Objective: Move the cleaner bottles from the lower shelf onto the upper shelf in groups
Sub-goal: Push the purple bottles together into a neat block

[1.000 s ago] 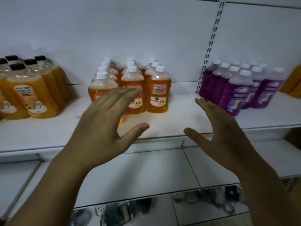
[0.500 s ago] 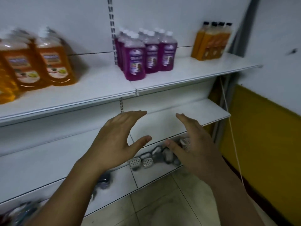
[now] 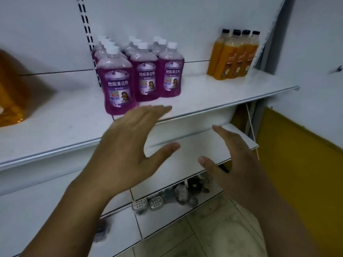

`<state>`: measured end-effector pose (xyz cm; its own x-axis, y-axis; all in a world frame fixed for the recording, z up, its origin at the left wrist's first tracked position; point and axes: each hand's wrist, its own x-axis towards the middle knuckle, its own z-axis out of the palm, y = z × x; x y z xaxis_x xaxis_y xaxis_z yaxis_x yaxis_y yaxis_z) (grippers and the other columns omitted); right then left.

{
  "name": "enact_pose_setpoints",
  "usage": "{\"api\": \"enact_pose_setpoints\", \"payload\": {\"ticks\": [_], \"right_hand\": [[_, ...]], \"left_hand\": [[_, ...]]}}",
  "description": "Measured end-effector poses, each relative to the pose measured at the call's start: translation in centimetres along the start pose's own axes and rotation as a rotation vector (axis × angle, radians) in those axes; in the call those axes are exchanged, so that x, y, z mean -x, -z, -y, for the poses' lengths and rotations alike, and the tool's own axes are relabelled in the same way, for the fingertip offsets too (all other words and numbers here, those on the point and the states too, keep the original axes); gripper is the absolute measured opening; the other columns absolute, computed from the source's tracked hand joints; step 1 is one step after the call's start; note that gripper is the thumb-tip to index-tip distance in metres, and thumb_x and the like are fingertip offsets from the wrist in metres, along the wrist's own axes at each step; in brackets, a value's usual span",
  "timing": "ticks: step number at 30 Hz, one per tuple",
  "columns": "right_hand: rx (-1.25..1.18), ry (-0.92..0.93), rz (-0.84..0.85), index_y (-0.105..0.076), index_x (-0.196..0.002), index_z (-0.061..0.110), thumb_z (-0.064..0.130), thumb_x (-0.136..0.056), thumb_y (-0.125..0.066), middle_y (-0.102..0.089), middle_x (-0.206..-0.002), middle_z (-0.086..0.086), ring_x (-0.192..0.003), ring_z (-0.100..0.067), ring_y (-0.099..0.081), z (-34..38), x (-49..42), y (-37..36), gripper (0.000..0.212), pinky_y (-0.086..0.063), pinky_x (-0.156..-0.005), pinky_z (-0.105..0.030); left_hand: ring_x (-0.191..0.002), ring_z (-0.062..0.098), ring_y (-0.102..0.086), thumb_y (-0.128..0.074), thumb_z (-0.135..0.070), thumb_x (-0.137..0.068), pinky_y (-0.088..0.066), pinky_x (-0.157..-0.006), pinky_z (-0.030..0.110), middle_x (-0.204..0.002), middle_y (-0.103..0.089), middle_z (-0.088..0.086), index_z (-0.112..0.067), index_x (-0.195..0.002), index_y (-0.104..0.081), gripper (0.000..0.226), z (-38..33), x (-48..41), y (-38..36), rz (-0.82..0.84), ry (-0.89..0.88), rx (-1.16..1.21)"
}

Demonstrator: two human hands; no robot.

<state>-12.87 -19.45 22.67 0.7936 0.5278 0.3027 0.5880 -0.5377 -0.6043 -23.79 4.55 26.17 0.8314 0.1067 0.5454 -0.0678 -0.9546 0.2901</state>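
Both hands, left and right, spread, empty, below glossy purple bottles.

A white metal shelving unit fills the view. Its flat white back panel carries a slotted upright, and its upper shelf and lower shelf are plain white boards with pale front lips. At the unit's right end stands a grey post. Beyond the post is a white wall, with a yellow panel low down on it. Under the unit lies a floor of pale, scuffed tiles. The light is dim and even, and the shadows on the back panel are soft.
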Motion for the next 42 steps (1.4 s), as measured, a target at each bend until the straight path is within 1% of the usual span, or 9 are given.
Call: {"api": "enact_pose_setpoints", "payload": {"ticks": [8, 14, 17, 21, 24, 28, 35, 38, 42], "right_hand": [[-0.039, 0.202, -0.052, -0.036, -0.156, 0.037, 0.071, -0.083, -0.058, -0.044, -0.156, 0.012, -0.142, -0.006, -0.041, 2.3, -12.5, 0.4, 0.084, -0.043, -0.117, -0.047], [-0.122, 0.362, -0.055, -0.038, -0.155, 0.032, 0.062, -0.084, -0.065, -0.042, -0.148, 0.02, -0.118, 0.027, -0.034, 2.9, -21.1, 0.0, 0.082, -0.03, -0.091, 0.007], [-0.206, 0.423, -0.081, -0.042, -0.153, 0.03, 0.055, -0.085, -0.067, -0.042, -0.156, 0.008, -0.115, 0.029, -0.035, 3.2, -25.1, 0.1, 0.077, -0.026, -0.082, 0.014], [-0.355, 0.489, -0.084, -0.042, -0.153, 0.031, 0.048, -0.091, -0.067, -0.039, -0.149, 0.019, -0.118, 0.021, -0.035, 4.0, -29.9, 0.9, 0.069, -0.028, -0.08, 0.014], [-0.463, 0.459, -0.089, -0.045, -0.151, 0.036, 0.059, -0.092, -0.058, -0.041, -0.152, 0.021, -0.129, 0.008, -0.039, 3.9, -33.8, 0.7, 0.065, -0.033, -0.091, 0.002], [-0.93, 0.124, 0.015, -0.055, -0.147, 0.034, 0.085, -0.086, -0.049, -0.051, -0.153, 0.015, -0.137, -0.003, -0.049, 2.4, -37.4, -2.5, 0.08, -0.04, -0.114, -0.032], [-1.336, -0.11, 0.378, -0.062, -0.138, 0.019, 0.065, -0.105, -0.021, -0.079, -0.112, -0.004, -0.097, -0.018, -0.077, 0.4, -37.3, -6.4, 0.07, -0.063, -0.073, -0.03], [-1.383, -0.116, 0.429, -0.057, -0.145, 0.019, 0.068, -0.103, -0.019, -0.077, -0.122, -0.008, -0.104, -0.022, -0.077, 0.3, -37.4, -6.4, 0.074, -0.063, -0.075, -0.033], [-1.426, -0.147, 0.481, -0.056, -0.147, 0.024, 0.074, -0.099, -0.018, -0.07, -0.136, -0.011, -0.122, -0.03, -0.069, 0.1, -37.4, -7.0, 0.08, -0.062, -0.092, -0.043]], "left_hand": [[-0.136, 0.016, -0.049, -0.06, -0.064, -0.093, -0.04, -0.11, 0.036, -0.147, -0.055, -0.008, -0.03, -0.152, -0.046, 0.07, 3.9, -8.2, 2.7, -0.143, 0.023, -0.126], [-0.143, 0.022, -0.046, -0.061, -0.056, -0.094, -0.037, -0.118, 0.049, -0.152, -0.053, -0.001, -0.023, -0.152, -0.049, 0.067, 6.1, -10.9, 4.3, -0.271, 0.068, -0.245], [-0.145, 0.009, -0.04, -0.056, -0.06, -0.096, -0.038, -0.116, 0.043, -0.154, -0.047, -0.012, -0.035, -0.155, -0.042, 0.066, 7.7, -11.7, 4.9, -0.334, 0.202, -0.16], [-0.144, -0.012, -0.033, -0.039, -0.071, -0.097, -0.034, -0.114, 0.031, -0.155, -0.04, -0.031, -0.047, -0.155, -0.037, 0.062, 10.0, -13.4, 4.7, -0.375, 0.401, 0.096], [-0.144, -0.001, -0.042, -0.033, -0.074, -0.098, -0.034, -0.121, 0.038, -0.157, -0.046, -0.021, -0.046, -0.153, -0.043, 0.063, 12.1, -15.8, 4.5, -0.484, 0.582, 0.406], [-0.142, 0.016, -0.05, -0.037, -0.069, -0.102, -0.036, -0.121, 0.052, -0.155, -0.053, -0.002, -0.033, -0.152, -0.05, 0.063, 15.1, -18.1, 3.5, -0.584, 0.789, 0.913], [-0.131, 0.026, -0.058, -0.048, -0.066, -0.101, -0.043, -0.111, 0.046, -0.154, -0.054, 0.008, -0.023, -0.156, -0.046, 0.07, 16.5, -17.0, 0.2, -0.437, 0.787, 1.211], [-0.107, 0.021, -0.064, -0.048, -0.06, -0.103, -0.05, -0.095, 0.039, -0.131, -0.062, 0.008, -0.016, -0.15, -0.053, 0.064, 16.4, -17.0, -0.2, -0.433, 0.774, 1.263], [-0.073, 0.016, -0.068, -0.049, -0.052, -0.09, -0.058, -0.067, 0.022, -0.092, -0.068, 0.004, -0.019, -0.111, -0.069, 0.044, 16.3, -17.5, -1.3, -0.387, 0.713, 1.328]]}}
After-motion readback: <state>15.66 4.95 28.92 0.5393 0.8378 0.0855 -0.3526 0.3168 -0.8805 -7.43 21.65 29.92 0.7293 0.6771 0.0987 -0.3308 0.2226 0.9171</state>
